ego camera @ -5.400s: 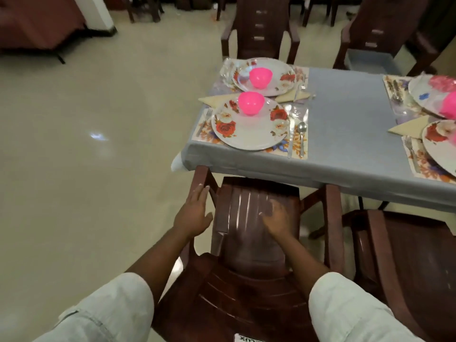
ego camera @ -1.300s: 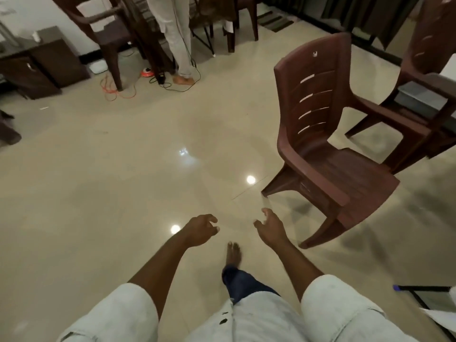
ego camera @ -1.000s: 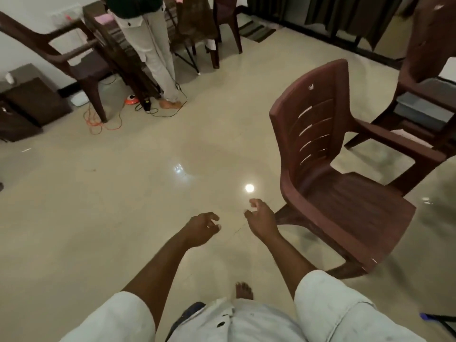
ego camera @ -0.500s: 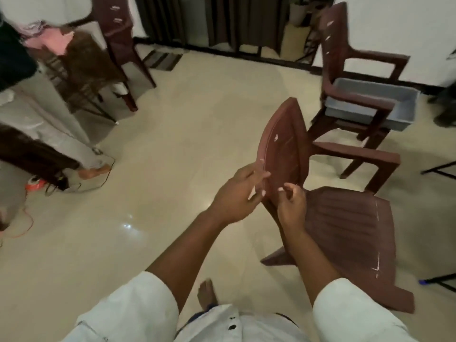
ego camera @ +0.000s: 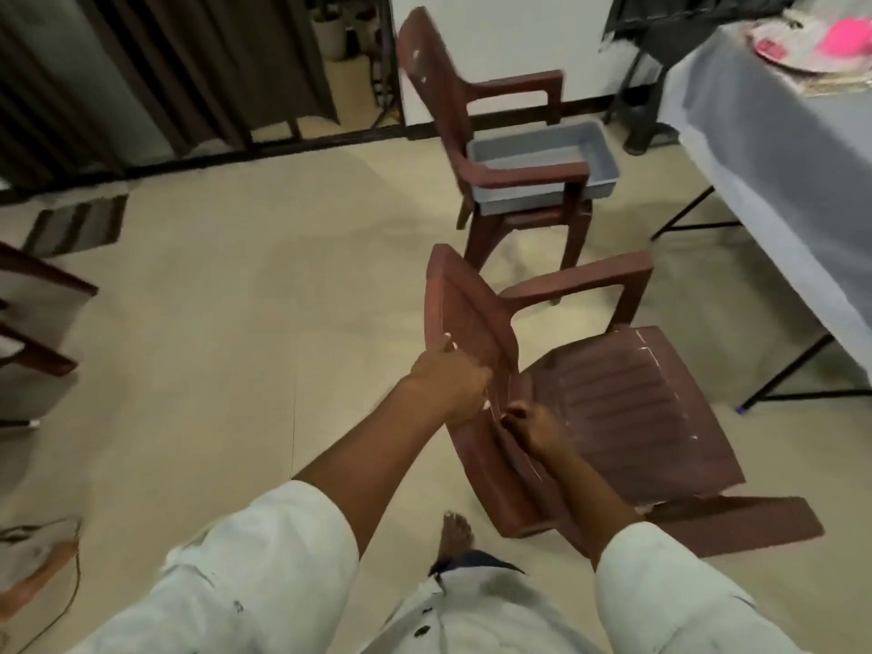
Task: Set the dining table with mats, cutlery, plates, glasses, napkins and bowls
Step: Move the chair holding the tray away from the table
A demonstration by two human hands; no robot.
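Note:
A brown plastic armchair stands on the floor in front of me, its seat facing right toward the table. My left hand grips the outer edge of its backrest. My right hand holds the backrest lower down, on the seat side. The dining table with a grey cloth fills the upper right; a floral plate with a pink bowl sits at its far corner.
A second brown armchair stands further back with a grey plastic tub on its seat. Dark curtains line the back wall. Another chair's frame shows at the left edge. The table's black legs stand right of the held chair.
Both hands reached up from hanging free and took hold of the chair's backrest. My view swung right, bringing the table and the chair with the tub into sight.

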